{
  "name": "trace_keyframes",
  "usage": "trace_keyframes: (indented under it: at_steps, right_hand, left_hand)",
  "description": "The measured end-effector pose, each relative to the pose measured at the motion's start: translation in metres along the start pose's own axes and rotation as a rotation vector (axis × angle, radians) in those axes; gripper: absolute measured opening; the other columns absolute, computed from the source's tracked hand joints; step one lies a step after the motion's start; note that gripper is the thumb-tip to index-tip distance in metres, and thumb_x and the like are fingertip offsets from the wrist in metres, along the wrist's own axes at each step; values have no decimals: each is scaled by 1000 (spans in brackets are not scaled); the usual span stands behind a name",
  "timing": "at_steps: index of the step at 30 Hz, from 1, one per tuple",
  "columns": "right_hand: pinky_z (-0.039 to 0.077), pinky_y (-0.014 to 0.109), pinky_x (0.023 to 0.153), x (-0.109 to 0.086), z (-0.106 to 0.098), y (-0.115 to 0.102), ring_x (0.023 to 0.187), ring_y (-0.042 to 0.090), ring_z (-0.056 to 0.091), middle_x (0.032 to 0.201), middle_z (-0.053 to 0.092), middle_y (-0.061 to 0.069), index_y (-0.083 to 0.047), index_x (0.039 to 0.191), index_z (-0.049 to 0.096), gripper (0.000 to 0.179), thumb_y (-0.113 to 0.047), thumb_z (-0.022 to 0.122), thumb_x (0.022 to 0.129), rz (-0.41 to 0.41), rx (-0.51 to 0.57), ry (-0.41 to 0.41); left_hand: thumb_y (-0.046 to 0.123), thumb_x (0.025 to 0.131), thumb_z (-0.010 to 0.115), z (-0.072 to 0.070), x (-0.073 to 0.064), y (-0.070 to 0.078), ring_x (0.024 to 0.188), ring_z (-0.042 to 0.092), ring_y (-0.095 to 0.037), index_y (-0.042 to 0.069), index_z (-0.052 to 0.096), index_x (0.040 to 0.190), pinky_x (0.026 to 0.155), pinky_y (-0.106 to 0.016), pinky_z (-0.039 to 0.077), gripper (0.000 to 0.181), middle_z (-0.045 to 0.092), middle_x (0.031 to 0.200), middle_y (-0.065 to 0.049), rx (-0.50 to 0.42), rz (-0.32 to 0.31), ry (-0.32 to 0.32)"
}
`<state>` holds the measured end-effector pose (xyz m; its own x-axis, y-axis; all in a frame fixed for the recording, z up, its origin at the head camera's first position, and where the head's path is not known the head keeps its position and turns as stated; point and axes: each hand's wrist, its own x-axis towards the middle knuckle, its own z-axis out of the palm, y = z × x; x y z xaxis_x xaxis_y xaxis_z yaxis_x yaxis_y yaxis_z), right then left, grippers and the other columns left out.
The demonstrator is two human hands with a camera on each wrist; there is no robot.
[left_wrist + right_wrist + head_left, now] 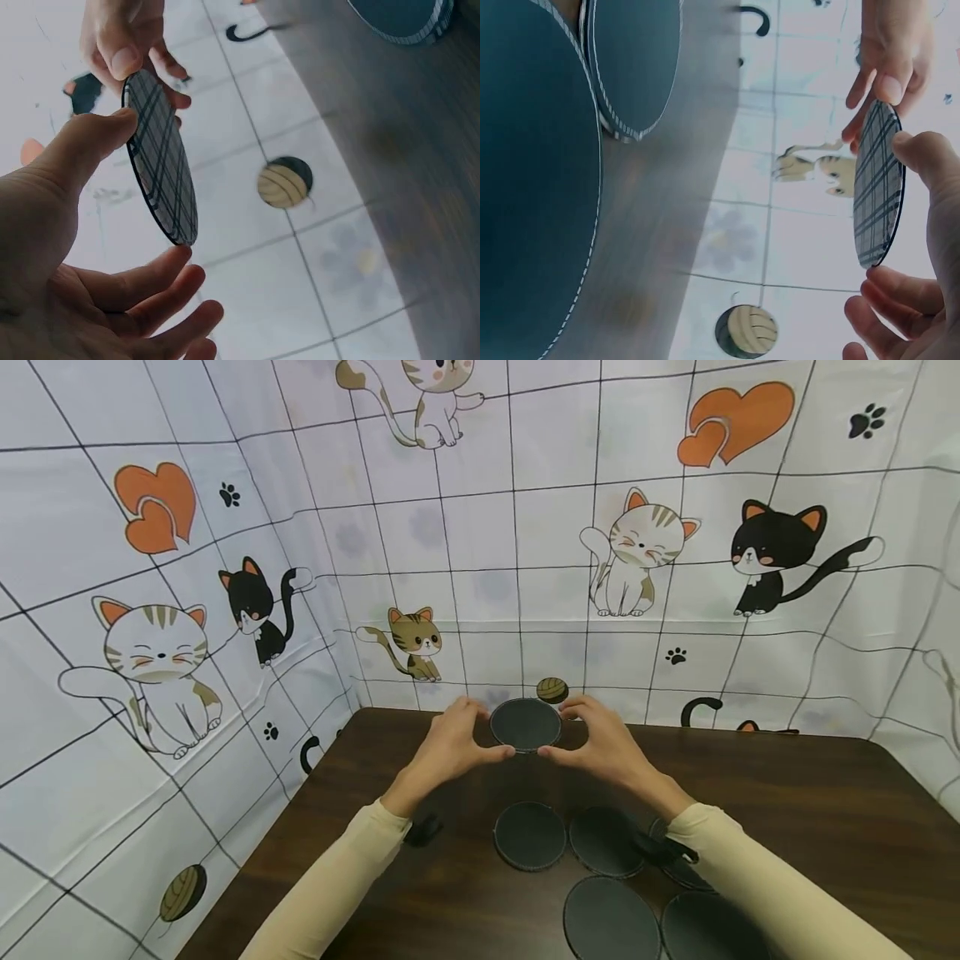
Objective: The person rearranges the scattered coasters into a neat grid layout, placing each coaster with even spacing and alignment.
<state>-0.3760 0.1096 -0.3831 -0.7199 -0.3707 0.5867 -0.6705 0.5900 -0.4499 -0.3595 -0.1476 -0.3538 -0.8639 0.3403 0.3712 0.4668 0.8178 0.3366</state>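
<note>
Between my two hands, above the far part of the table, a round coaster (526,725) is held up by its rim. Its dark face shows in the head view, and the left wrist view shows a grey plaid face on the coaster (161,161). My left hand (450,742) grips the left edge with thumb and fingers spread along it. On the opposite edge, my right hand (603,745) grips in the same way. Below lie several more dark coasters, including one coaster (530,837) nearest the hands; the right forearm partly hides another coaster (681,866).
The brown wooden table (810,793) runs up to a white cloth (480,543) printed with cats, hearts and grid lines, which hangs behind and to the left. Two coasters lie closer to the front, a left one (611,920) and a right one (708,928).
</note>
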Motion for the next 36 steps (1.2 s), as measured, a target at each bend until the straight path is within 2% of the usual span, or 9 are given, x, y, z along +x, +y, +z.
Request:
trace_keyframes:
  at_steps: [5, 9, 13, 16, 18, 25, 31, 36]
  right_hand:
    - [40, 41, 86, -18, -12, -12, 106, 16, 49, 116, 53, 1, -8, 103, 64, 61, -55, 76, 66, -36, 22, 43]
    - [39, 42, 87, -33, -19, -25, 107, 15, 48, 118, 52, 0, -9, 104, 64, 62, -55, 77, 66, -21, 27, 58]
    - [34, 48, 90, -45, -20, -37, 109, 16, 47, 120, 51, -2, -11, 106, 63, 62, -55, 77, 65, -8, 31, 47]
    - [30, 52, 90, -55, -16, -42, 108, 15, 47, 121, 51, -3, -13, 106, 63, 62, -56, 77, 65, -4, 23, 26]
    - [31, 52, 90, -62, -11, -45, 107, 14, 47, 121, 51, -3, -13, 106, 63, 63, -57, 77, 64, 4, 16, 13]
    - [34, 50, 87, -91, 4, -47, 104, 12, 48, 121, 51, -6, -16, 107, 63, 64, -60, 76, 62, 43, 2, -29]
    - [39, 43, 82, -106, 10, -49, 103, 13, 46, 122, 49, -11, -21, 105, 63, 63, -65, 73, 61, 86, -38, -51]
    - [36, 47, 87, -115, 7, -53, 111, 11, 42, 125, 47, -11, -23, 102, 63, 62, -67, 73, 60, 90, -62, -77]
  left_hand:
    - [63, 69, 68, -7, -17, 18, 105, 51, -21, 8, 60, 111, 91, -45, 32, 69, 50, 119, -2, -13, 22, 12]
    - [65, 69, 66, -9, -32, 28, 106, 50, -21, 9, 60, 112, 92, -46, 35, 71, 49, 120, 0, -34, 25, 32]
    - [65, 70, 66, -10, -52, 33, 105, 50, -21, 10, 60, 112, 90, -47, 38, 69, 50, 120, 0, -51, 28, 68]
    - [66, 69, 67, -7, -67, 34, 100, 52, -20, 11, 59, 110, 85, -45, 41, 69, 51, 117, 1, -47, 11, 72]
    - [67, 68, 66, -2, -76, 34, 98, 52, -20, 12, 59, 109, 82, -44, 43, 69, 51, 116, 2, -39, -5, 57]
    - [73, 66, 62, 16, -103, 31, 93, 53, -24, 13, 59, 106, 76, -42, 46, 71, 51, 113, 1, -54, -55, -57]
    - [76, 61, 62, 20, -113, 34, 93, 51, -23, 16, 59, 102, 77, -43, 44, 73, 50, 109, 6, -46, -103, -86]
    - [78, 57, 62, 20, -118, 39, 91, 52, -25, 18, 60, 96, 78, -44, 44, 73, 50, 105, 6, -13, -105, -129]
